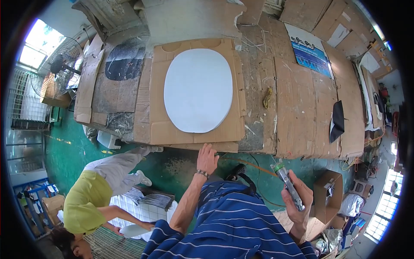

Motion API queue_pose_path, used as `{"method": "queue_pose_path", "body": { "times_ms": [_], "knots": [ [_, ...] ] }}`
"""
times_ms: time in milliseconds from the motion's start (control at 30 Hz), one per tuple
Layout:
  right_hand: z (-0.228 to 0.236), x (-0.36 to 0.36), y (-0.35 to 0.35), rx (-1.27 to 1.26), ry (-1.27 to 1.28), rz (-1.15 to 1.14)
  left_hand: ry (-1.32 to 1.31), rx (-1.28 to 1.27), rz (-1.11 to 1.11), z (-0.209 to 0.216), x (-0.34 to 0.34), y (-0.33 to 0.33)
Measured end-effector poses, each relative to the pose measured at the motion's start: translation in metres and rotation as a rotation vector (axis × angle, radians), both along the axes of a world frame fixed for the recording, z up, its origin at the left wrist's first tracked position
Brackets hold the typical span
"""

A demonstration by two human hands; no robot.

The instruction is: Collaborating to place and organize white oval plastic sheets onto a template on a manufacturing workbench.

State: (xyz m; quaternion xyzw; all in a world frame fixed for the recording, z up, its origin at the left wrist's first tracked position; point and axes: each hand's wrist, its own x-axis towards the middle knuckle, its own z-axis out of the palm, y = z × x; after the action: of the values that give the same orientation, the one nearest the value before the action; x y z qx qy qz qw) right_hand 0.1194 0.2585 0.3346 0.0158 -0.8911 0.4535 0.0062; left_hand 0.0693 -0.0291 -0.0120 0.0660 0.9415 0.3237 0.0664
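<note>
A smooth white oval panel [198, 90], shaped like a toilet lid with a short flat near end, lies on a brown cardboard sheet [158, 125] on the workbench. My left hand [208, 159] rests at the sheet's front edge, just below the panel and apart from it. Its fingers are extended, holding nothing that I can see. Off to the right, in front of the bench, my right hand [300, 194] grips a slim silver hand tool with a green end [290, 185]. That end points up toward the bench; the tool's exact kind is unclear.
The cardboard-covered bench [293, 108] carries a crumpled yellowish scrap [268, 97], a black piece [337, 121] and a blue-white printed sheet [311, 56]. An orange hose [252, 165] runs below its edge. A co-worker in yellow-green [88, 200] bends at left; an open carton [326, 196] stands right.
</note>
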Motion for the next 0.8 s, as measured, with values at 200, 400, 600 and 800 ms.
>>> {"method": "queue_pose_path", "body": {
  "times_ms": [200,400,600,800],
  "knots": [
    [0.008,0.009,-0.005,-0.006,-0.167,0.140,-0.009,-0.046,-0.002,-0.005,-0.011,0.001],
    [0.000,-0.009,-0.019,-0.041,-0.106,0.192,-0.036,-0.058,-0.019,-0.003,-0.008,-0.001],
    [-0.006,-0.011,-0.007,-0.060,0.014,0.059,-0.030,-0.039,0.008,-0.003,-0.004,0.000],
    [0.002,0.008,0.013,-0.004,-0.147,0.131,-0.010,-0.030,0.031,0.000,-0.001,0.007]
  ]
}}
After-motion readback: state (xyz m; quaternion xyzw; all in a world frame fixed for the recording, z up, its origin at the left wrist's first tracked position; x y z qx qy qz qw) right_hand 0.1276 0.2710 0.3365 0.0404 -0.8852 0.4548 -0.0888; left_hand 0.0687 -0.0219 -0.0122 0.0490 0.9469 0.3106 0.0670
